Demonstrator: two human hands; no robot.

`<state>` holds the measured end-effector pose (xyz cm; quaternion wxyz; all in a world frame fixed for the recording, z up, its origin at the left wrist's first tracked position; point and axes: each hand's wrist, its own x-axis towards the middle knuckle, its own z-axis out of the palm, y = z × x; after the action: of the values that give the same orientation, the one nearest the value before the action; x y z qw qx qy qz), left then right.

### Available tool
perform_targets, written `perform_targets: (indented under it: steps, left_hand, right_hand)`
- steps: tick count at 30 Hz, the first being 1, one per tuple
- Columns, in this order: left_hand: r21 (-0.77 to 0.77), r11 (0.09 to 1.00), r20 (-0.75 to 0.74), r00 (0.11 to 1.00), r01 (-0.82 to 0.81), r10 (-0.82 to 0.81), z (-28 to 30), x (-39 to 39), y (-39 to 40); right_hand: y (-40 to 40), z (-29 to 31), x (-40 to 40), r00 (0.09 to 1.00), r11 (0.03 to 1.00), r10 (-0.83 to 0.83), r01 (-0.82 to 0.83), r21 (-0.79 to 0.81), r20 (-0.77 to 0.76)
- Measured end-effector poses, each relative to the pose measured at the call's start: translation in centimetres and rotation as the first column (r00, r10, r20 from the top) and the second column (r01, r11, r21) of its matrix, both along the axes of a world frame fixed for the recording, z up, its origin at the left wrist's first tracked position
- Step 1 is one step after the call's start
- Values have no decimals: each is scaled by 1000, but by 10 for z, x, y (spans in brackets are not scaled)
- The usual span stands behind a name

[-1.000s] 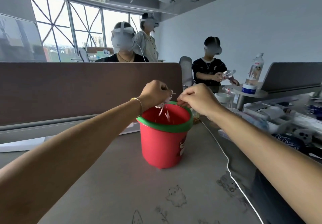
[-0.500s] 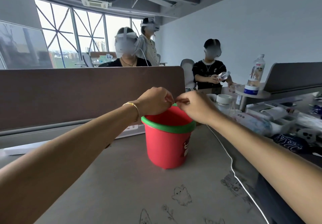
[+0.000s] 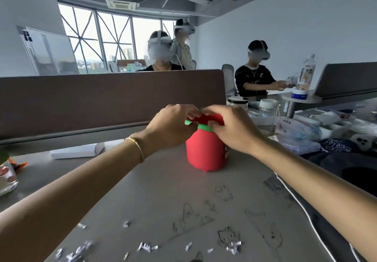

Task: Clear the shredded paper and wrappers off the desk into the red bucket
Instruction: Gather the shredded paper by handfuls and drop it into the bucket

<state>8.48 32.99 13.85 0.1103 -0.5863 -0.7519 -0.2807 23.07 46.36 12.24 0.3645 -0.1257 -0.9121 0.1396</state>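
Head view: the red bucket [image 3: 206, 151] stood on the counter [image 3: 159, 190] at centre frame. Both hands met over its green rim. The left hand [image 3: 173, 127], at 10 o'clock of the bucket, and the right hand [image 3: 230, 129], at 2 o'clock, had fingers curled; whether either grip held anything could not be told. Shredded paper [image 3: 146, 247] lay scattered at 6 o'clock, well apart from the bucket.

Grey desk [image 3: 159, 182] with pencil doodles [image 3: 223, 193], red bucket [image 3: 206, 153], shredded paper bits [image 3: 146, 247], white cable [image 3: 306, 214], white box [image 3: 75, 151]
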Motion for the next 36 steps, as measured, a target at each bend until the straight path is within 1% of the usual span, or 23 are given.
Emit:
perform_targets:
  steps: [3,6,8,10,13,15,16,18,20,22,24,26,29,31,33,36]
  left_hand:
    - [-53,999,8,1000,2,-1,-22,24,-28]
    - [-121,993,13,1000,3,-2,-52,49,-52]
    - [-203,979,23,1000,8,-3,-76,66,-65]
    - [-303,953,41,999,23,-11,-100,84,-77]
    - [-480,874,41,997,73,-61,-132,107,-100]
    - [-553,827,15,993,105,-116,-151,116,-119]
    - [-561,820,5,991,112,-132,-159,119,-127]
    - [-563,823,-32,993,80,-118,-173,121,-141]
    - [-560,829,-76,996,-6,-45,-180,118,-151]
    - [-514,854,-104,994,-86,38,-182,108,-160]
    - [-474,869,-135,987,-141,86,-182,95,-172]
    - [-454,876,-127,985,-160,114,-180,83,-189]
    - [-427,886,-69,984,-180,167,-173,74,-226]
    - [-431,874,-57,974,-224,221,-167,73,-254]
    - [-477,837,-55,959,-269,277,-161,76,-283]
    - [-526,792,-48,940,-311,337,-154,84,-322]
  right_hand:
    - [-27,-15,20,999,999,30,-29,-38,28]
    - [-52,-39,43,993,997,48,-41,-68,106]
    - [-63,-62,57,987,990,100,-87,-112,123]
    - [-70,-86,73,980,986,99,-73,-150,175]
    - [-77,-120,103,933,988,10,46,-146,359]
    - [-83,-142,120,878,976,50,58,-211,475]
    - [-87,-151,125,851,969,90,45,-243,517]
    - [-95,-166,129,806,975,108,28,-220,583]
    - [-110,-172,127,785,982,115,4,-189,609]
    - [-130,-171,120,775,981,145,-33,-191,615]
    - [-153,-171,112,742,982,175,-87,-166,647]
    - [-176,-168,102,706,981,192,-130,-142,681]
    - [-206,-164,81,677,976,215,-182,-123,704]
    - [-224,-164,65,666,967,219,-246,-67,713]
    - [-240,-166,46,648,944,248,-328,-30,720]
    - [-261,-168,21,615,907,296,-420,-14,731]
